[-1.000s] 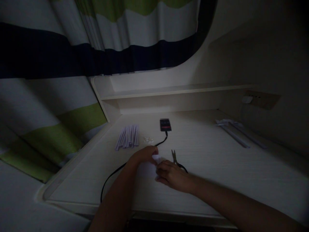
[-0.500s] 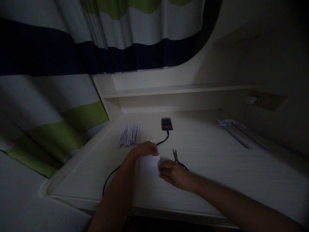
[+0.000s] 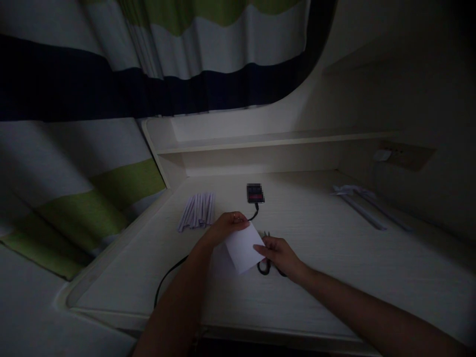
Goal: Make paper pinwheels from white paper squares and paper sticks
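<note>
Both hands pinched a flat white paper sheet (image 3: 243, 246): left hand (image 3: 227, 226) at its top corner, right hand (image 3: 279, 254) at its side, above black-handled scissors (image 3: 265, 265).

Two bare forearms are seen, entering from the lower edge. No sleeves are worn to the frame's edge. The left hand (image 3: 227, 225) and right hand (image 3: 281, 254) are ungloved. Finer details are obscured by dim light.
</note>
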Demonstrator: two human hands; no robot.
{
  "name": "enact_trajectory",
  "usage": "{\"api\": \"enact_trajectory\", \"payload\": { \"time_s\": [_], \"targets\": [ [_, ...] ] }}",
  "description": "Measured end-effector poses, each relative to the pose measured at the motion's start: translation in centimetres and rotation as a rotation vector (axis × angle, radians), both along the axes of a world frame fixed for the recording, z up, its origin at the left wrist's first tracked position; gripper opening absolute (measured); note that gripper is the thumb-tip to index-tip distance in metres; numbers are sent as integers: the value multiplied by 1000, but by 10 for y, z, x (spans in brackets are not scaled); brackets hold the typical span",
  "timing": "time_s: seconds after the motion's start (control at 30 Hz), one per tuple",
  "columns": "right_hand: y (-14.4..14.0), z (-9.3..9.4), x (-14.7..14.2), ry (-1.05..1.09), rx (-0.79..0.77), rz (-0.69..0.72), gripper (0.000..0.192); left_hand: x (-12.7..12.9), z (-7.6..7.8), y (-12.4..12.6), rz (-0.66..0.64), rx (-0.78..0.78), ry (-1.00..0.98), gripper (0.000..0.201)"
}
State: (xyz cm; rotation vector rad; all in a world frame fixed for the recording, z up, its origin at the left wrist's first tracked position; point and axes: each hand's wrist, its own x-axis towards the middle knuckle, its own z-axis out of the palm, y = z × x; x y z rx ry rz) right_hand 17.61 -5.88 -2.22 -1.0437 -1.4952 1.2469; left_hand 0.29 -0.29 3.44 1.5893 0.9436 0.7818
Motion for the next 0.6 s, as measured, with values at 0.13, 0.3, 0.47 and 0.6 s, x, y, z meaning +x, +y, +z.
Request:
{"api": "enact_trajectory", "payload": {
  "time_s": [0.13,0.3,0.47,0.6],
  "targets": [
    [1,9,11,291,-139,-103,26,4,0,-2,6,-95,-279,32],
    [3,21,22,492,-164,-143,22,13,-5,-4,-130,-152,-420,40],
    [2,22,24,485,-124,-143,21,24,-9,-8,-130,-155,-395,38],
    [1,21,24,454,-59,-182,20,24,-8,-8,-67,-136,-363,38]
  ]
}}
